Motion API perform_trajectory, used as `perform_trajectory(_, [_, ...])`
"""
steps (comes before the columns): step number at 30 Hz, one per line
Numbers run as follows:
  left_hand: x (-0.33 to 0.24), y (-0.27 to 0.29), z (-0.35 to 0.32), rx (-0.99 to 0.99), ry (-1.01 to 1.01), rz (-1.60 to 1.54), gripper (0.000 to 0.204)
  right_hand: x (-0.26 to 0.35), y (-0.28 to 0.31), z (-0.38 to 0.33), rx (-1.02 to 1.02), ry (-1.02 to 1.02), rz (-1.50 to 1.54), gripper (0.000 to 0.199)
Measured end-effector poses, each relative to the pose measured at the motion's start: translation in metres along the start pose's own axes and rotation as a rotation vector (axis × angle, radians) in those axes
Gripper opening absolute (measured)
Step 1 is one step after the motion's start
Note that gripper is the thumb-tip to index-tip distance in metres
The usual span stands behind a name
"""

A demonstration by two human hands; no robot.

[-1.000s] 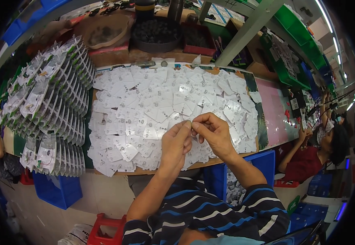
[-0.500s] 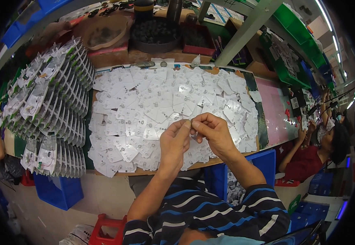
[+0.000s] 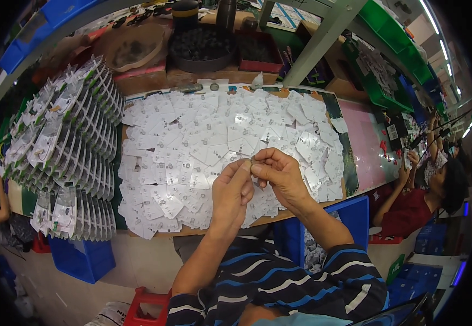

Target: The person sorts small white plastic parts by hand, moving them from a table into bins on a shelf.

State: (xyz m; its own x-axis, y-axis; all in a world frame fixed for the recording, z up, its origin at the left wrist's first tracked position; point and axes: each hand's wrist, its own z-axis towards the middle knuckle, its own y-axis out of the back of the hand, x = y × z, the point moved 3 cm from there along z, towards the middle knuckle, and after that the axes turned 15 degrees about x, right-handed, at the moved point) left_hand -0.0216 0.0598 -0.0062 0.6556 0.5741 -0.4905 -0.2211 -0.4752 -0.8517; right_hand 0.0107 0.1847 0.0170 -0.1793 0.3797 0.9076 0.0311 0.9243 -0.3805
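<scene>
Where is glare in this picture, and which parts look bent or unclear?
Head view: glare on white pieces and pink mat; head view: fisheye bending toward the edges; head view: blurry contents in the tan round tray; head view: left hand and right hand pinch a small item, unidentifiable.

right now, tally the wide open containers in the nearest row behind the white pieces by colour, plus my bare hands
Tan round basin: 1
Black round basin: 1
Red rectangular tray: 1
Bare hands, left and right: 2
Total: 5
</scene>
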Motion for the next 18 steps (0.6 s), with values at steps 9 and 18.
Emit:
perform_trajectory(9, [-0.0007,0.0016,0.0021,0.1,0.125,-0.214,0.015,-0.0004,0.0064,0.0001,0.032,0.088,-0.131,0.026])
perform_trajectory(18, [0.0017,0.0014,0.005,0.129,0.131,-0.279,0.014,-0.0062,0.0005,-0.0003,-0.031,0.179,-0.14,0.025])
